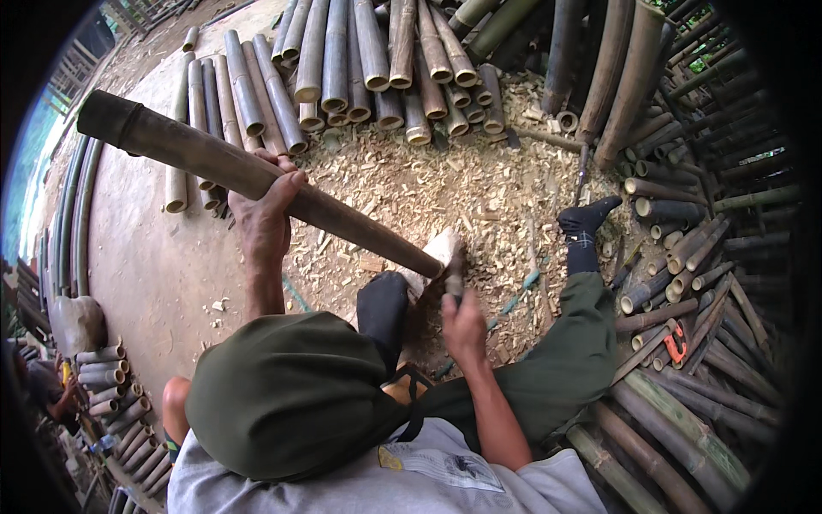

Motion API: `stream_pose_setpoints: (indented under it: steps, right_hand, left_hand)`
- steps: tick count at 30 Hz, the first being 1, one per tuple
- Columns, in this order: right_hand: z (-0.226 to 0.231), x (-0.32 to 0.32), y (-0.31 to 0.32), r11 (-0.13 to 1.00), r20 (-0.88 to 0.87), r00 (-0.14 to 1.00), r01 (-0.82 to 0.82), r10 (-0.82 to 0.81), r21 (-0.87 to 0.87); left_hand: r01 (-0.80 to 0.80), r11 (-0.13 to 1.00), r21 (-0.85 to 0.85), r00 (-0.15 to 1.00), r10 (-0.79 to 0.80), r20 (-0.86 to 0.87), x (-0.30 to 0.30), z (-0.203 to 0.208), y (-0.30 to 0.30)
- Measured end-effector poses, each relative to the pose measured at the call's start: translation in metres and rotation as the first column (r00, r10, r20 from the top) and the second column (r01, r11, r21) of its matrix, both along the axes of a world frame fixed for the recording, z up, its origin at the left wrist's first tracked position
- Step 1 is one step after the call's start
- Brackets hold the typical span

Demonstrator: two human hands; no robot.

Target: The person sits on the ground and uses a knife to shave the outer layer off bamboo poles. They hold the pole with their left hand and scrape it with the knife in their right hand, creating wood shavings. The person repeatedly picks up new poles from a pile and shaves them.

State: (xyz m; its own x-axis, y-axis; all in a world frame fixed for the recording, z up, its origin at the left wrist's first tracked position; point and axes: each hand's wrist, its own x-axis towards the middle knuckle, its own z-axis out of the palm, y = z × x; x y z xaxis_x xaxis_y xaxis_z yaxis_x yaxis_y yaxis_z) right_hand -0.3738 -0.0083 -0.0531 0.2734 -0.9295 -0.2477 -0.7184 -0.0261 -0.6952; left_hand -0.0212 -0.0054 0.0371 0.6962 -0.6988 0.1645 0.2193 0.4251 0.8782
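Note:
A long brown bamboo tube (201, 163) slants across the view from the upper left down to the middle. My left hand (267, 201) is wrapped round it near mid-length. The tube's lower end lies at a pale, chipped block (439, 246), which looks like wood, beside my black-socked foot (382, 301). My right hand (467, 330) is closed round the dark handle of a knife-like tool (455, 272). Its blade is smeared by motion and stands close to the tube's lower end; whether it touches cannot be made out.
Pale wood chips (497, 206) cover the ground. Cut bamboo tubes (342, 68) lie in rows ahead, and more stacked bamboo (685, 248) crowds the right, with an orange-handled tool (676, 343) on it. Another person (51, 390) is at the lower left.

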Motion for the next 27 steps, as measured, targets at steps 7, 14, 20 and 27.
stream_pose_setpoints:
  steps: [7, 14, 20, 27]
  right_hand:
    - [0.01, -0.012, -0.014, 0.996, -0.085, 0.994, -0.057, 0.063, 0.072]
    - [0.106, 0.014, -0.016, 0.977, 0.206, 0.974, -0.053, 0.097, -0.208]
    - [-0.018, -0.005, -0.011, 0.977, -0.275, 0.953, -0.073, 0.127, 0.199]
    - [0.1, 0.018, -0.012, 0.997, 0.105, 0.992, -0.073, 0.073, 0.0]
  left_hand:
    - [-0.266, 0.96, 0.092, 0.937, 0.28, -0.209, 0.008, 0.005, 0.012]
    - [-0.121, 0.992, -0.03, 0.989, 0.118, -0.094, 0.022, -0.013, 0.016]
    - [-0.023, 0.997, -0.071, 0.998, 0.018, -0.063, 0.013, -0.001, 0.004]
    - [0.068, 0.995, -0.069, 0.997, -0.07, -0.036, 0.022, -0.003, 0.018]
